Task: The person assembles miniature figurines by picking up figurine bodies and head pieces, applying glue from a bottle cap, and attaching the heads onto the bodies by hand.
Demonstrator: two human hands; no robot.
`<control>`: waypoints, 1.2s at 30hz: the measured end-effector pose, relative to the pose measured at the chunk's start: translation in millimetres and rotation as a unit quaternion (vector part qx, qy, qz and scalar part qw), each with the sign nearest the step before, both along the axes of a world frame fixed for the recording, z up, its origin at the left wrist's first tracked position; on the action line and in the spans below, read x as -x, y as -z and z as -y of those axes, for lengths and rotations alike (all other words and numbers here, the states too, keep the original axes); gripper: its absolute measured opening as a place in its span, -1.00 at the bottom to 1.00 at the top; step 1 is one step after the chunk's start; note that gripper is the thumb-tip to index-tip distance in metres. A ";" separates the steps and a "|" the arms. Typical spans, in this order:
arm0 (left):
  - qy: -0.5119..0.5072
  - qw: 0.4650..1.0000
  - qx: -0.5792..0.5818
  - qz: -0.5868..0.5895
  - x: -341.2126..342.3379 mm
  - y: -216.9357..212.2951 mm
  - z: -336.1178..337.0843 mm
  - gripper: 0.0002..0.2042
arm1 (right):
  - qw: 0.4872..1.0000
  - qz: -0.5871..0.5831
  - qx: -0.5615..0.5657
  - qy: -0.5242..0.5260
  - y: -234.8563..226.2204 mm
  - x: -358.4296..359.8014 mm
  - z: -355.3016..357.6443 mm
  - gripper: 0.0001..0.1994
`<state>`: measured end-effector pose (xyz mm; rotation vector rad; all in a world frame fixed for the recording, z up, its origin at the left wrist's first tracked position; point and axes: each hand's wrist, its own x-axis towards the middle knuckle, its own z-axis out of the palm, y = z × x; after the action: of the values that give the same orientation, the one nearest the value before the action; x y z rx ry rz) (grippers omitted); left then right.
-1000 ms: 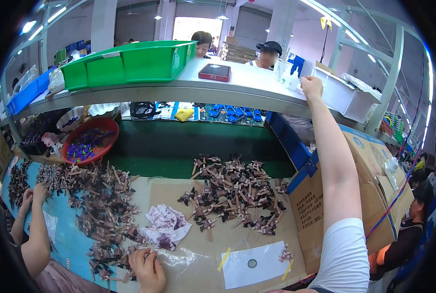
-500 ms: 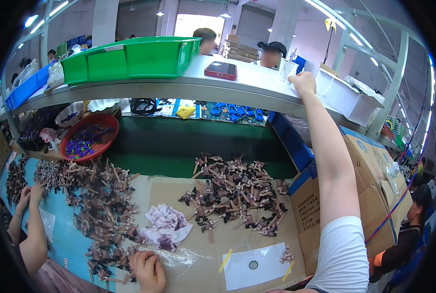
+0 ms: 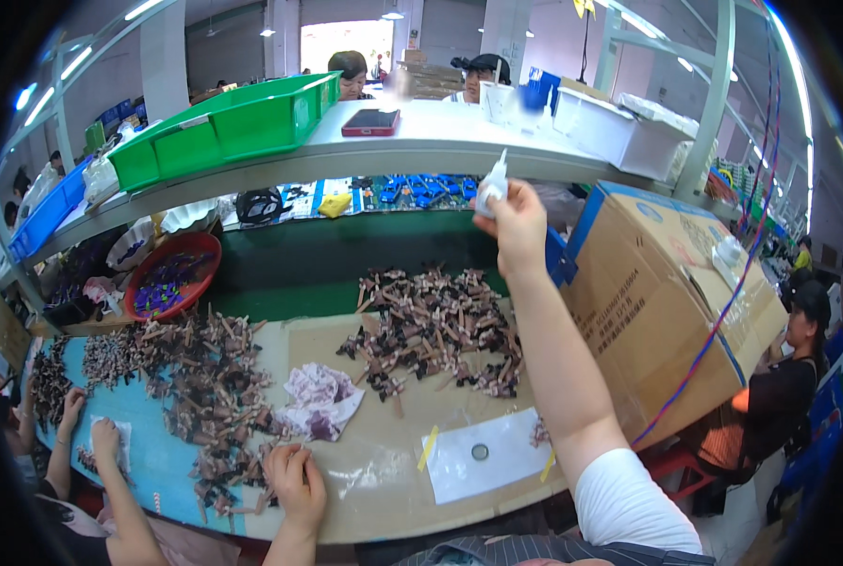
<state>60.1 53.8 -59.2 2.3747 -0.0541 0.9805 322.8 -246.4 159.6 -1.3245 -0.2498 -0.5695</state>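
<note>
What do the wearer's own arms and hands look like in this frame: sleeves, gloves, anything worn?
Both hands are bare, with no gloves. The right hand tops a long bare arm ending in a short white sleeve. The left hand shows only a bare wrist. No watch or rings are visible.

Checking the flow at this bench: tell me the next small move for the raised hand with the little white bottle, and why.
Probably bring the right hand and its small white bottle down to the table. The bottle is held high, near the shelf, while the left hand rests on the clear plastic sheet beside the pile of small brown parts.
</note>
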 end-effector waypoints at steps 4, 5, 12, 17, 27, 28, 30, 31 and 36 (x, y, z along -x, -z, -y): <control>-0.004 1.000 -0.014 0.016 9.1 2.6 -0.3 -0.87 | 0.995 -0.072 -0.018 -0.065 58.5 112.1 3.6 -0.71; -0.012 1.000 -0.016 0.015 12.2 3.2 -0.2 -0.87 | 0.992 -0.082 -0.002 -0.093 78.7 132.1 13.4 -0.70; -0.008 0.993 -0.076 0.090 -0.2 4.9 7.2 -0.84 | 0.959 -0.190 0.205 -0.046 180.4 260.4 104.6 -0.72; -0.026 0.993 -0.090 0.073 -5.8 5.2 7.9 -0.85 | 0.891 -0.105 0.441 0.024 182.5 271.8 109.1 -0.68; -0.026 0.995 -0.080 0.048 3.4 10.2 7.6 -0.85 | 0.785 -0.007 0.618 0.043 188.5 252.8 84.1 -0.68; -0.024 0.996 -0.074 0.046 3.5 9.8 7.3 -0.85 | 0.773 0.000 0.633 0.044 186.2 251.7 82.8 -0.69; -0.027 0.995 -0.082 0.046 3.4 8.2 7.0 -0.87 | 0.766 0.003 0.641 0.041 185.1 249.4 82.1 -0.69; -0.028 0.994 -0.092 0.050 2.8 7.6 7.0 -0.88 | 0.760 0.007 0.649 0.041 184.4 248.1 81.8 -0.69; -0.028 0.994 -0.091 0.045 -0.1 6.9 6.4 -0.88 | 0.745 0.001 0.666 0.030 180.1 244.0 80.2 -0.69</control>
<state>60.3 47.4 -66.1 2.5079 -0.1152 1.1539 78.8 -326.5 -20.5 -2.7373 -0.6936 -0.4043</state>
